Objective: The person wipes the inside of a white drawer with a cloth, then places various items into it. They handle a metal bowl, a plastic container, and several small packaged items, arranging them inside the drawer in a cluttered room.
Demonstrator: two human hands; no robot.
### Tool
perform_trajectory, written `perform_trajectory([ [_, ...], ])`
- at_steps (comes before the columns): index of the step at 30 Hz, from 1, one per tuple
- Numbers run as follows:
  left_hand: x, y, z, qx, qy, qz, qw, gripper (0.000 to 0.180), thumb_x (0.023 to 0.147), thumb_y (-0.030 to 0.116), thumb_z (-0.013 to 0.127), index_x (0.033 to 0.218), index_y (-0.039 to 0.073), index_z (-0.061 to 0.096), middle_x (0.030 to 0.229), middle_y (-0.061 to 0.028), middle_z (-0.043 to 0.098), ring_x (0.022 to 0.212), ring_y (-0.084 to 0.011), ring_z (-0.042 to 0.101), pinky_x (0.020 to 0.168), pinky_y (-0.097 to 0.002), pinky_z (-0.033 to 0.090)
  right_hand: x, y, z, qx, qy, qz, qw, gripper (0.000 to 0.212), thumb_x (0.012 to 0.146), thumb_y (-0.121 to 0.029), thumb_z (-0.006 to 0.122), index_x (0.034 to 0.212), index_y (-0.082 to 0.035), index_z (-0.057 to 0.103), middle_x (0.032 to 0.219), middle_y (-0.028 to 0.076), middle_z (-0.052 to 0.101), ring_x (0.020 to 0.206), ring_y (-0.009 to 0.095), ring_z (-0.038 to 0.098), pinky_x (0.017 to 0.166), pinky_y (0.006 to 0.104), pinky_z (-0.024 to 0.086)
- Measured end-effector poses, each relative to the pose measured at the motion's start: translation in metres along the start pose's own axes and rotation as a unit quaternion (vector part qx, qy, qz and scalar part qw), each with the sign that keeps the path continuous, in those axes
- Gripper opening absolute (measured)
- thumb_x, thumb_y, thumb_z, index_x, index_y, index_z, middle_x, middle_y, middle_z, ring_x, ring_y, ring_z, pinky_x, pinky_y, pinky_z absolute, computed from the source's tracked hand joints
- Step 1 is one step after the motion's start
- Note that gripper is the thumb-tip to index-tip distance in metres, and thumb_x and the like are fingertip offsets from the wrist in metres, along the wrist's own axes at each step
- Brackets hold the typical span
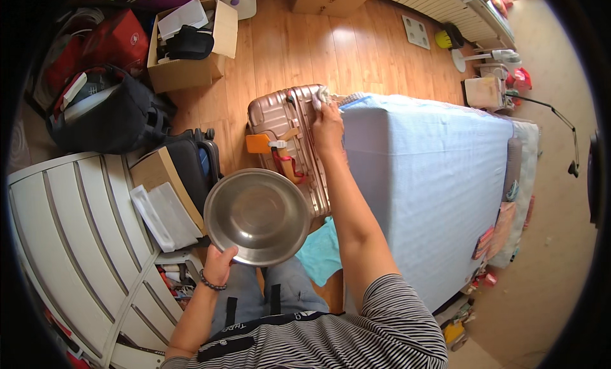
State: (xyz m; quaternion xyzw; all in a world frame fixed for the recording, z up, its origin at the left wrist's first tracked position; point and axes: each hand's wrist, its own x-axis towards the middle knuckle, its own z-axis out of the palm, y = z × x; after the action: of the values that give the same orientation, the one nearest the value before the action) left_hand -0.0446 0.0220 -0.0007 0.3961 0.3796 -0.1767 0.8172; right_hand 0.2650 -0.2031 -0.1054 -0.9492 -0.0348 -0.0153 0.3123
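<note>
My left hand [219,267] grips the near rim of a round stainless steel basin [254,217], thumb over the edge. Nothing shows inside the basin. Ahead of it stands a rose-gold hard-shell suitcase [270,111] with ribbed sides, an orange luggage tag [258,143] and a brown handle with a red ribbon. Stretched forward, my right hand [328,128] presses a crumpled whitish cloth [321,98] onto the suitcase's far right corner, beside the bed. The basin hides the suitcase's near left part.
The bed [439,159] with a light blue sheet stands close on the right. At left are a black suitcase [202,162], a black bag [108,120], an open cardboard box [184,73] and a white slatted panel [70,229]. A turquoise cloth [321,251] lies near my legs.
</note>
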Motion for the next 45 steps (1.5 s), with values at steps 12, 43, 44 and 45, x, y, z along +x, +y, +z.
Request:
perform_trajectory([
  [12, -0.006, 0.005, -0.020, -0.005, 0.014, -0.010, 1.000, 0.043, 0.079, -0.003, 0.053, 0.121, 0.000, 0.047, 0.113, -0.0075, 0.057, 0.104, -0.0186, 0.056, 0.089, -0.0344, 0.046, -0.004, -0.053, 0.061, -0.165, -0.072, -0.198, 0.964, 0.033, 0.076, -0.001, 0.051, 0.108, -0.003, 0.060, 0.132, 0.019, 0.048, 0.130, 0.030, 0.037, 0.107, 0.0417, 0.027],
  [43, -0.003, 0.004, -0.013, -0.004, 0.012, -0.016, 1.000, 0.042, 0.079, -0.004, 0.052, 0.120, -0.001, 0.047, 0.112, -0.0085, 0.057, 0.101, -0.0185, 0.057, 0.088, -0.0330, 0.046, -0.007, -0.060, 0.047, -0.033, -0.113, -0.304, 0.945, 0.022, 0.065, 0.000, 0.058, 0.083, -0.006, 0.067, 0.099, 0.006, 0.064, 0.093, 0.026, 0.054, 0.082, 0.0336, 0.046],
  [44, -0.003, 0.005, -0.012, -0.002, 0.017, -0.014, 1.000, 0.042, 0.079, -0.004, 0.052, 0.120, -0.001, 0.047, 0.113, -0.0087, 0.057, 0.101, -0.0186, 0.057, 0.088, -0.0329, 0.046, -0.009, -0.056, 0.043, -0.038, -0.109, -0.295, 0.949, 0.022, 0.065, 0.001, 0.057, 0.083, -0.006, 0.067, 0.096, 0.006, 0.064, 0.093, 0.026, 0.054, 0.082, 0.0338, 0.047],
  [45, -0.005, 0.005, -0.008, -0.009, 0.030, -0.006, 0.999, 0.042, 0.079, -0.004, 0.052, 0.121, -0.001, 0.046, 0.112, -0.0083, 0.057, 0.099, -0.0185, 0.057, 0.087, -0.0327, 0.047, -0.006, -0.053, 0.036, -0.044, -0.107, -0.291, 0.950, 0.022, 0.065, 0.001, 0.057, 0.083, -0.007, 0.067, 0.094, 0.006, 0.064, 0.092, 0.027, 0.054, 0.081, 0.0340, 0.047],
])
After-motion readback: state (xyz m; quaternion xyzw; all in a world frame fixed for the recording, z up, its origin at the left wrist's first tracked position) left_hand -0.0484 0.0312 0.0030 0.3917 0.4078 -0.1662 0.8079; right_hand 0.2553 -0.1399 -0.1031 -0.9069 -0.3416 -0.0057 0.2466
